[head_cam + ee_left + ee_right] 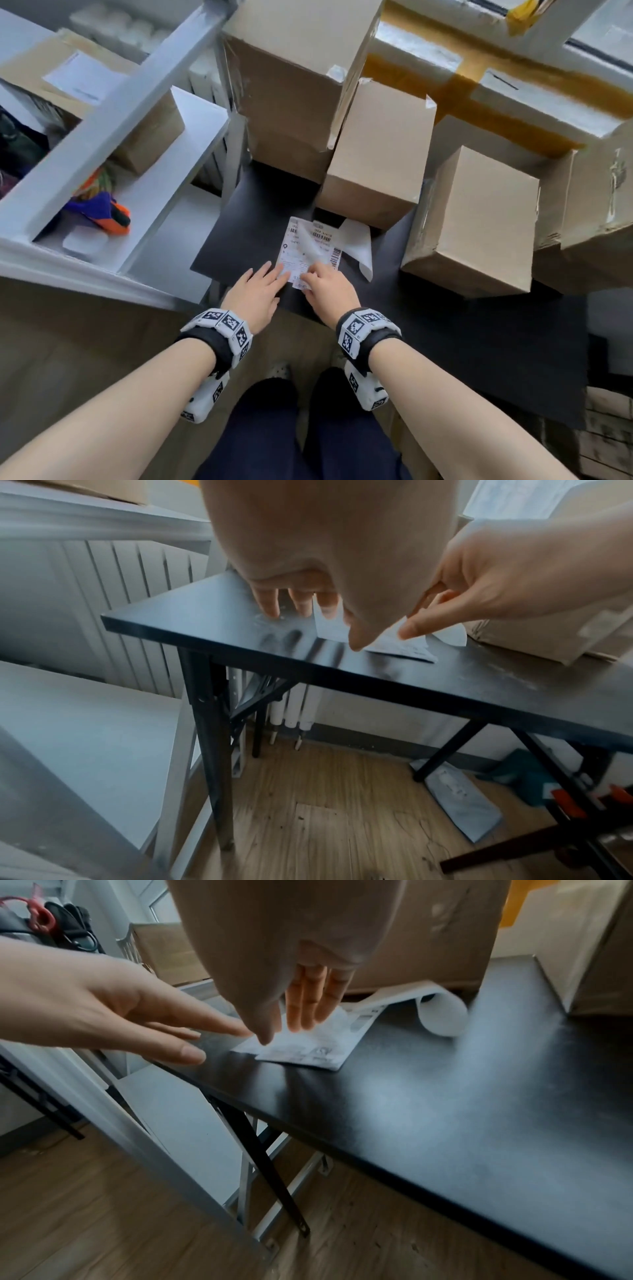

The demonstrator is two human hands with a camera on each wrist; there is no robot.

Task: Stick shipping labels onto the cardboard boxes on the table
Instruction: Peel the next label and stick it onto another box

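The shipping labels [301,250] lie flat on the black table [479,329], near its front edge, just in front of the cardboard boxes [376,154]. L hand [255,296] has fingers straight, tips on the labels' left edge. R hand [329,286] pinches their near corner w/ thumb and forefinger.

The white paper labels [301,246] lie on the black flat table [479,329], in front of the brown cardboard boxes [376,154]; a white metal shelf [164,164] stands left of the table.
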